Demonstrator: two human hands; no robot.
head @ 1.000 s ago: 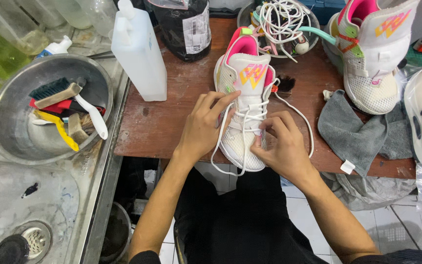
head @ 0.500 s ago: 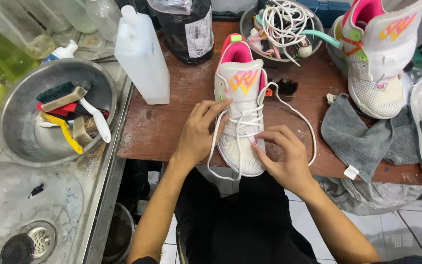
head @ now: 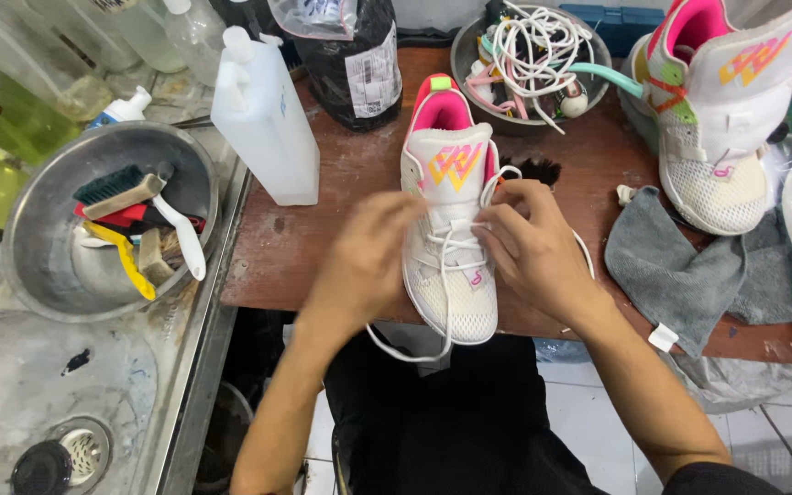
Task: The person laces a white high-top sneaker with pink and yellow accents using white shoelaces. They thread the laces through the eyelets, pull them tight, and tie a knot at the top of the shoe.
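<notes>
A white sneaker [head: 449, 284] with a pink lining and a pink-orange tongue mark lies toe towards me on the brown wooden table [head: 323, 229]. My left hand [head: 368, 261] is at its left side, blurred, fingers on the white lace [head: 446, 246]. My right hand [head: 529, 247] is at the right side near the upper eyelets, pinching the lace. Loose lace loops hang off the table's front edge below the toe.
The matching sneaker [head: 721, 128] stands at the back right beside a grey cloth [head: 680, 270]. A white plastic jug [head: 263, 115], a black bag [head: 350, 55] and a metal bowl of laces [head: 529, 55] stand behind. Left is a metal basin with brushes [head: 130, 225] by a sink drain [head: 61, 458].
Both hands have moved up the sneaker from the toe end towards the tongue, pulling the lace along. The camera view has shifted slightly; the sneaker stays in place.
</notes>
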